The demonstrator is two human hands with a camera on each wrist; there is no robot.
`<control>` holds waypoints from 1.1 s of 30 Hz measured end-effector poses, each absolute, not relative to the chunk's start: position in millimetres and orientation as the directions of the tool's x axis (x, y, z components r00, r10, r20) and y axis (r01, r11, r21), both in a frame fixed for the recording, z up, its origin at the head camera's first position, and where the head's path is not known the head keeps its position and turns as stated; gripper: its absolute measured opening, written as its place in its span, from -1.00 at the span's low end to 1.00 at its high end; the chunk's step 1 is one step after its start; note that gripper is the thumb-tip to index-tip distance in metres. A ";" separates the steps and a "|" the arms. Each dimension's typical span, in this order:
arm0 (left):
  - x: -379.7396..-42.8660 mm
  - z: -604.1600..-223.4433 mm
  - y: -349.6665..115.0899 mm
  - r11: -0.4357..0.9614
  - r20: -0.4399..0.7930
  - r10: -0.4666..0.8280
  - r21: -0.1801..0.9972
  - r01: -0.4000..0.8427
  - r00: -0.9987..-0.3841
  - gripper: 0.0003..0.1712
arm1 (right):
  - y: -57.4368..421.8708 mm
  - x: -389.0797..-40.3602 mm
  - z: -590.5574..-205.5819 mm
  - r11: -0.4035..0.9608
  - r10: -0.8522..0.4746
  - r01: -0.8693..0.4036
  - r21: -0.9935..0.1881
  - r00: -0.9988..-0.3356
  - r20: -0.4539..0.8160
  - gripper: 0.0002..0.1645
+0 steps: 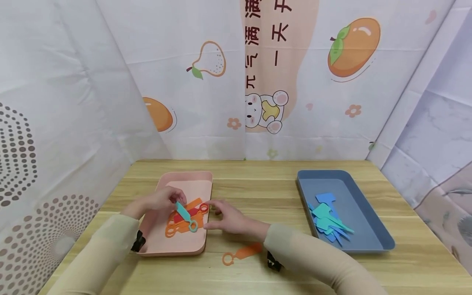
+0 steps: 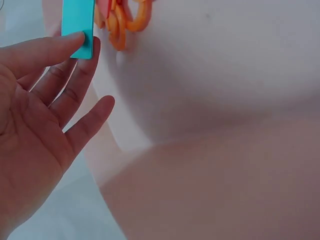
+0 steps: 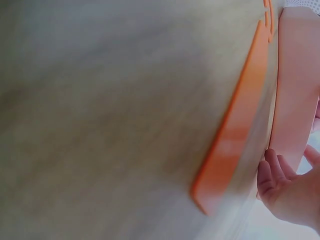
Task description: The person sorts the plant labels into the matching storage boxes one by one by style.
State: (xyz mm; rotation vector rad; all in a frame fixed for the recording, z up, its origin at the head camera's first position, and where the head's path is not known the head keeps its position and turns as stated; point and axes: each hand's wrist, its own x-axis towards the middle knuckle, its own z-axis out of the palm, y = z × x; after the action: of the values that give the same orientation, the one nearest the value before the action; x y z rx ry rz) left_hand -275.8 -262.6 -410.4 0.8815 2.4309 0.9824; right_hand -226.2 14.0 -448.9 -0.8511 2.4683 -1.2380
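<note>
Over the pink tray [image 1: 173, 249], my left hand [image 1: 162, 199] pinches one end of a flat teal plastic tag [image 1: 184, 212] with a ring at its other end. In the left wrist view the thumb presses the teal tag [image 2: 78, 27] against the fingers. Red and orange ringed tags lie under it in the tray, including a red tag [image 1: 180, 216] and an orange tag [image 1: 194, 203]. My right hand [image 1: 234, 220] is at the tray's right rim, fingers and thumb spread apart and holding nothing. On the table near that wrist lies another orange tag [image 1: 249, 250].
A blue-grey tray [image 1: 370, 231] stands on the right of the wooden table [image 1: 254, 172], with several blue pieces [image 1: 325, 198] and teal pieces [image 1: 323, 211] piled in it. A printed white curtain [image 1: 166, 41] hangs behind the table and along its sides.
</note>
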 end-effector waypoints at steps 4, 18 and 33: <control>-275.6 -410.6 -262.8 0.588 -0.098 0.657 0.687 0.427 -0.747 -0.75 | 12.1 -226.3 -449.1 0.468 -0.594 -0.389 -0.794 -0.803 0.043 -0.19; -259.5 -395.3 -278.4 0.622 -0.037 0.584 0.662 0.418 -0.811 -0.79 | 7.2 -227.7 -452.0 0.495 -0.583 -0.362 -0.790 -0.812 0.006 -0.18; -212.3 -399.1 -345.1 0.677 -0.047 0.415 0.683 0.274 -0.909 -0.41 | 12.6 -224.1 -446.8 0.520 -0.598 -0.406 -0.752 -0.801 0.018 -0.19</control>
State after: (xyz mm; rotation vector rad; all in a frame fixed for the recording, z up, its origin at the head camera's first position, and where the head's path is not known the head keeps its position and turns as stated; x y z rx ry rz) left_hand -212.3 -345.1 -399.1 0.5589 2.6917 1.0490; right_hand -224.1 12.6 -446.8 -0.8484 2.5192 -1.1502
